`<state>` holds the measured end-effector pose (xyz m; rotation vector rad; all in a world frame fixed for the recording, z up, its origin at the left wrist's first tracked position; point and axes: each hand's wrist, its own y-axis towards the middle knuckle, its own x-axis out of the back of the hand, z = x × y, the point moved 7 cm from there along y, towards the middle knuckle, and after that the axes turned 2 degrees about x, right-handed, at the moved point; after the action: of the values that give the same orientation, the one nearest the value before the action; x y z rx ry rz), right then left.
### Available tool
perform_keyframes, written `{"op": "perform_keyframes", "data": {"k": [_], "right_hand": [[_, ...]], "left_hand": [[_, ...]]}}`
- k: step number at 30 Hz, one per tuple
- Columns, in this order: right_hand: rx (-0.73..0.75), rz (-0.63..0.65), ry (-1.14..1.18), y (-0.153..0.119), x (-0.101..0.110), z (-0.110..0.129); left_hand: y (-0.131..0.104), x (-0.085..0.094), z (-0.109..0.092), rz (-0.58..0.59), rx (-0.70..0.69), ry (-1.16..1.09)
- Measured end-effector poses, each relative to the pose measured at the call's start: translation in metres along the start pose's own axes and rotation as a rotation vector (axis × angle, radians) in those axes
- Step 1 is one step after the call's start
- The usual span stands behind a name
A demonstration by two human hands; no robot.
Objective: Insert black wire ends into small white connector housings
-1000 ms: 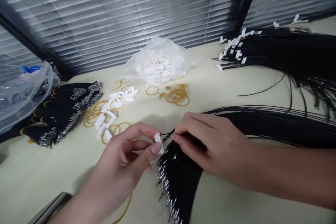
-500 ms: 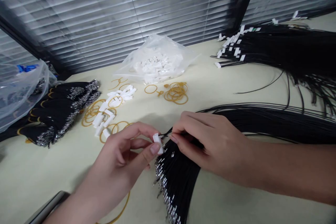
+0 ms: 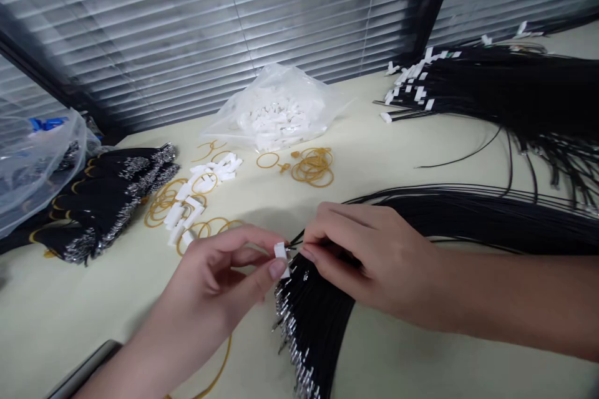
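Observation:
Between the thumb and forefinger of my left hand is a small white connector housing. My right hand pinches a thin black wire whose end meets the right side of the housing; how deep it sits I cannot tell. Under both hands lies a thick bundle of black wires, with silver crimped terminals fanned out along its near left end. The bundle runs off to the right behind my right wrist.
Loose white housings and yellow rubber bands lie beyond my left hand. A clear bag of white parts stands near the blinds. Banded wire bundles are at left, wires with white housings at far right. A dark-edged object is near my left forearm.
The wire end has come up against the housing, where a metal tip showed between the hands before. Both hands stay nearly in place; the view has shifted slightly.

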<state>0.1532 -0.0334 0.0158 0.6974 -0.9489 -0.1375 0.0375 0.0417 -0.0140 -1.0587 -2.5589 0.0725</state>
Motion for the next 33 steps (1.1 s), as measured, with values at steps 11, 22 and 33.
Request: {"op": "perform_keyframes", "data": {"k": [11,22,33], "right_hand": [[-0.03,0.064,0.04,-0.002,-0.004,-0.004],[-0.196,0.05,0.086,0.002,-0.008,-0.006],[-0.009,0.029,-0.026,0.01,0.004,-0.001]], "left_hand": [[0.004,-0.004,0.001,0.07,0.024,-0.114],[0.0,-0.011,-0.006,0.022,-0.102,0.029],[0.005,-0.002,-0.014,-0.082,-0.199,0.126]]}}
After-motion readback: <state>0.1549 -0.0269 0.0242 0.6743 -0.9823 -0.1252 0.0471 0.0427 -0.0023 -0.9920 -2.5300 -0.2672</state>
